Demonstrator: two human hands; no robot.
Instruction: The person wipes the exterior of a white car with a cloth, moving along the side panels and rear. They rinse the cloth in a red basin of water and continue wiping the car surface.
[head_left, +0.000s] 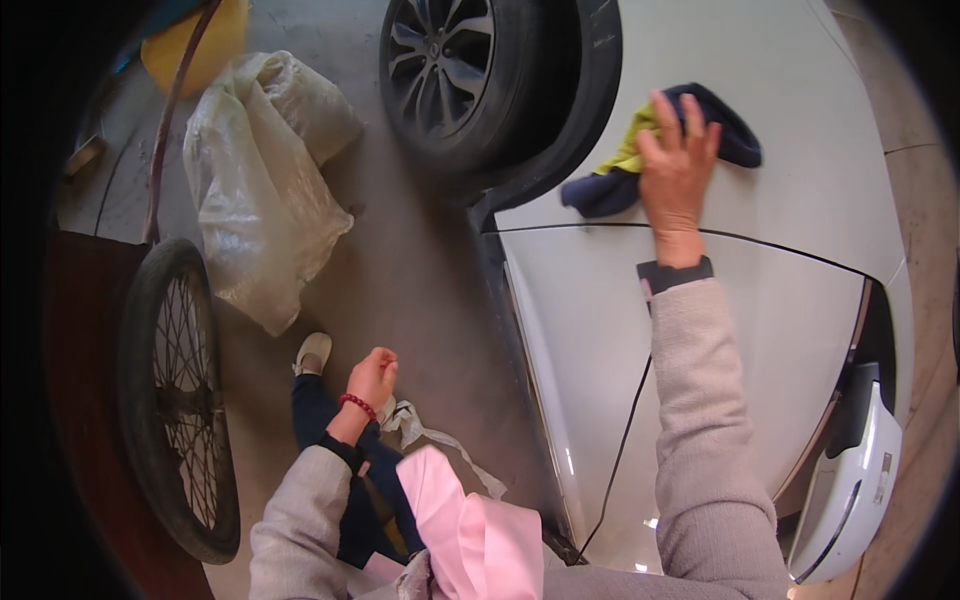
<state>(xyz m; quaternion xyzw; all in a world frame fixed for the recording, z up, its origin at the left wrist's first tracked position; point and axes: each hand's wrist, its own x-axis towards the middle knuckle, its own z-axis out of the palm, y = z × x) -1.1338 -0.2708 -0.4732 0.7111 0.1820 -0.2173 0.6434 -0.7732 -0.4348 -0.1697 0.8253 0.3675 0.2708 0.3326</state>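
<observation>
My right hand (679, 169) presses a navy and yellow-green cloth (731, 139) flat against a white car's front fender (780, 195), above the front wheel arch. Its fingers are spread over the bunched cloth, and part of the cloth is hidden under the palm. Just below runs the dark seam between the fender and the front door (585, 300). Low on the left, away from the car, my left hand (373, 380) hangs over my legs with its fingers curled. I see nothing in it. A red bead bracelet (358, 405) circles that wrist.
The car's front wheel (442, 75) is at the top, its side mirror (847, 480) at lower right. A translucent plastic bag (255, 187) lies on the floor near a yellow container (191, 49). A spoked wheel (184, 405) stands at left. A white strip (450, 442) trails by my feet.
</observation>
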